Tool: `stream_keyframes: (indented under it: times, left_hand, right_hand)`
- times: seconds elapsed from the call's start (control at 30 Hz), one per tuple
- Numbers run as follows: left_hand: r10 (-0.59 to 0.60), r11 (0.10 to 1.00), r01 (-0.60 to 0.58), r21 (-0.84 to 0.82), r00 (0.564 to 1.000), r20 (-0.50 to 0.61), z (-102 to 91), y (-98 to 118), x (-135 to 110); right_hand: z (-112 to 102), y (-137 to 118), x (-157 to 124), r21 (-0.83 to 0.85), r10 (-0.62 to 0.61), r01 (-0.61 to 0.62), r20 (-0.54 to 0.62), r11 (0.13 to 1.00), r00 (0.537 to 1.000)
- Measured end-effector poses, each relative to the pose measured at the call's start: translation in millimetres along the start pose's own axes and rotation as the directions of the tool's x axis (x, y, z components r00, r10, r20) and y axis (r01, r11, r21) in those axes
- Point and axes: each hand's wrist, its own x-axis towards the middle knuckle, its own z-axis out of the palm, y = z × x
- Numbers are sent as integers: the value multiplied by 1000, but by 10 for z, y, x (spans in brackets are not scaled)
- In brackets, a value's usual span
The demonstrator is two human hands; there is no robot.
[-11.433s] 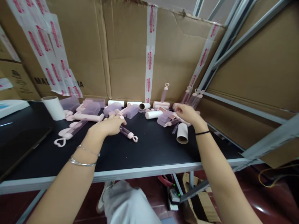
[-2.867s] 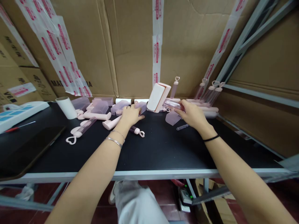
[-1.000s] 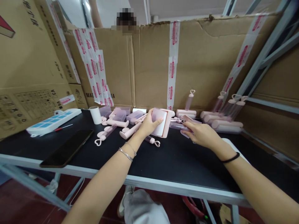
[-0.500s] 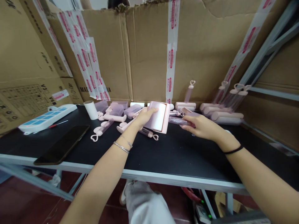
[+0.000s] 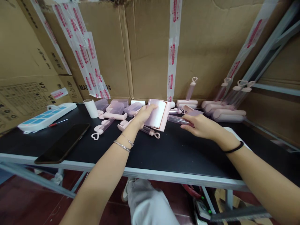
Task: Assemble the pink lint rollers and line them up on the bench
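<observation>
My left hand (image 5: 146,115) is closed around the head of a pink lint roller (image 5: 167,117), thumb over its translucent cover. The white sticky roll (image 5: 160,114) shows beside the cover. In my right hand (image 5: 198,125), the fingers wrap round the roller's clear pinkish handle (image 5: 174,119), which points left toward the head. Whether handle and head are joined I cannot tell. Under and behind my left hand lie loose pink roller parts (image 5: 114,116) and translucent covers (image 5: 117,108). A handle with a heart-shaped loop (image 5: 103,128) rests left of them.
Assembled lint rollers (image 5: 229,115) stand at the right, handles up, with another (image 5: 187,103) by the cardboard wall (image 5: 150,47). To the left are a white paper roll (image 5: 91,108), a power strip (image 5: 47,117), a screwdriver (image 5: 55,124) and a phone (image 5: 63,143). A white piece (image 5: 236,136) lies behind my right wrist.
The camera view has tilted slightly down. Both hands keep their grips, almost unmoved. More of the white piece by my right wrist shows.
</observation>
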Motion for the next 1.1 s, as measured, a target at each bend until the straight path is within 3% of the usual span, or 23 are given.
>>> stream_keyframes:
  times: [0.1,0.23,0.33,0.53,0.73,0.8,0.83,0.87,0.9,0.93,0.97,1.0,1.03,1.07,1.1]
  left_hand:
    - [12,997,-13,-77,1000,-20,32,24,-16]
    - [242,958,-232,-168,969,43,37,2,19]
    - [375,926,-366,-94,921,109,39,-40,36]
    - [397,907,-420,39,882,254,63,-31,-50]
    - [503,854,-520,-1,826,255,103,58,-99]
    - [555,829,-559,-25,816,159,160,70,-104]
    - [585,811,-585,-29,806,89,198,73,-112]
    - [611,791,-611,-19,791,11,241,75,-126]
    - [634,773,-635,8,771,-68,287,75,-145]
    - [654,754,-654,51,743,-139,336,73,-167]
    - [675,736,-668,105,714,-188,386,66,-191]
    - [696,718,-678,160,689,-203,436,54,-212]
    - [715,699,-687,200,674,-185,485,37,-229]
    - [730,682,-698,220,667,-148,531,13,-238]
    - [741,667,-711,222,665,-97,572,-14,-239]
  right_hand:
    - [30,-54,9,-47,25,-27,-45,999,999]
    - [30,-65,25,-166,116,-133,-110,977,987]
    - [35,-22,31,-220,155,-192,-176,957,972]
    - [68,34,7,-247,49,-105,-223,963,974]
    - [14,3,3,-178,48,-94,-244,980,969]
    - [-33,21,27,-52,135,-169,-401,984,906]
    - [-50,33,43,45,224,-235,-525,971,821]
    - [-58,43,63,171,333,-293,-632,941,699]
    - [-52,46,85,317,446,-315,-683,895,579]
    - [-32,37,108,462,546,-293,-663,837,513]
    - [1,12,132,593,614,-237,-586,770,528]
    - [43,-30,157,699,624,-160,-481,697,616]
    - [88,-88,181,780,572,-82,-379,621,728]
    - [129,-155,205,832,493,-15,-313,554,812]
    - [161,-224,227,865,440,37,-291,500,849]
